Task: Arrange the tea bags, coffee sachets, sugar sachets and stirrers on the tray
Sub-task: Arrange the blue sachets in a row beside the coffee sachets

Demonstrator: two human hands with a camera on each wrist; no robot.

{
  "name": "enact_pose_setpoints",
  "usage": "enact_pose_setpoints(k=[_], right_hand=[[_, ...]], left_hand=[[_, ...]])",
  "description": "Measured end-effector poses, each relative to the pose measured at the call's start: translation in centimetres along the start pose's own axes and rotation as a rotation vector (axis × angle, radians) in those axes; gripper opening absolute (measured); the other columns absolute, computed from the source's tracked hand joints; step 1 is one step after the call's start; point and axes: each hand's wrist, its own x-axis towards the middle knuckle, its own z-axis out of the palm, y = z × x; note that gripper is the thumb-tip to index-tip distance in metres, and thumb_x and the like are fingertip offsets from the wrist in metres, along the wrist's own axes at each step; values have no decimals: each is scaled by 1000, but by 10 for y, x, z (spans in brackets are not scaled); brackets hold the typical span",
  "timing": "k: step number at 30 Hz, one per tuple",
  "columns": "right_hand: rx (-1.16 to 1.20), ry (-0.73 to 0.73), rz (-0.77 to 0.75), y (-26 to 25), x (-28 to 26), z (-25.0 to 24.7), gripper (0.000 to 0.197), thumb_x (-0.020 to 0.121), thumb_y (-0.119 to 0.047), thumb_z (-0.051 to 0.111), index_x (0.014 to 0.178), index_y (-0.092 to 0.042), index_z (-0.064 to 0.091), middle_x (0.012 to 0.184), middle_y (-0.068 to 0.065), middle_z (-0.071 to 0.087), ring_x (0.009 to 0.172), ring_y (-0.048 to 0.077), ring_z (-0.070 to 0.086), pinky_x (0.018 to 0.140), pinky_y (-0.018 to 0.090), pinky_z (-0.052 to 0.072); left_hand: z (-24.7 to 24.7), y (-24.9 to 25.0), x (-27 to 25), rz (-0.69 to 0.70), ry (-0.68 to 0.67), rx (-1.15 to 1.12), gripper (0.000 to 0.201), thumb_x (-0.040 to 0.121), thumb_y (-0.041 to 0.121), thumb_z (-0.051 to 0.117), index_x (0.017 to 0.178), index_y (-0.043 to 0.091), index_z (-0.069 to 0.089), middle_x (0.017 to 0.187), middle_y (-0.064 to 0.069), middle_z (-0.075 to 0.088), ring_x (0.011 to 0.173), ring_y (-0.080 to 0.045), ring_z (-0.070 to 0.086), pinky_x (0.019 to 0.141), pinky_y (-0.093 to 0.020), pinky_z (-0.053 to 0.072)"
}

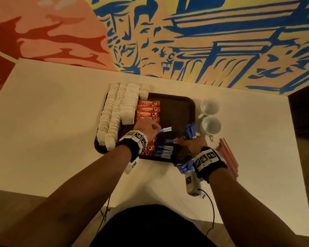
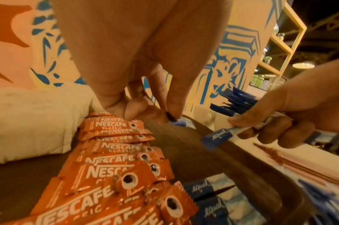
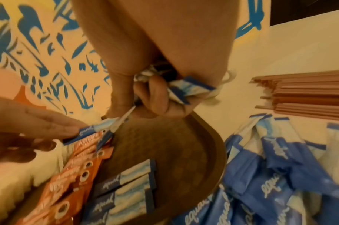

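A dark brown tray holds rows of white tea bags, a column of red coffee sachets and a short column of blue sugar sachets. My left hand pinches one sugar sachet by its end above the tray's middle. My right hand grips a bundle of sugar sachets over the tray's right side, and one sachet sticks out from its fingers toward the left hand. In the right wrist view the left fingers hold their sachet beside it.
Pink stirrers lie in a pile on the table right of the tray. Loose sugar sachets are heaped off the tray's near right corner. Two white cups stand by the tray's right edge. A painted wall backs the table.
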Motion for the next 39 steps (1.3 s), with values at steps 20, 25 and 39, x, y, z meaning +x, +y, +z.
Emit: enact_pose_setpoints(k=[20,25,39], right_hand=[[-330,121,25,-7,20,35,40,80,-41,84,94,-21,54,74,-5,54,62,11,53,64,30,48],[-340,131,22,-6,21,31,41,82,-41,82,106,-18,60,88,0,63,67,12,57,62,27,46],[-392,65,5,-5,14,27,27,86,-31,80,85,-20,55,76,-3,57,76,19,61,74,33,53]], left_hand=[[31,2,21,116,-72,294,14,92,15,67,101,24,73,114,2,67,106,-19,62,89,-24,44],[34,3,24,172,-85,332,17,93,13,65,105,23,73,120,-1,64,110,-20,58,86,-23,39],[35,1,25,153,-206,379,18,93,15,66,107,24,73,122,-2,64,112,-23,60,97,-33,48]])
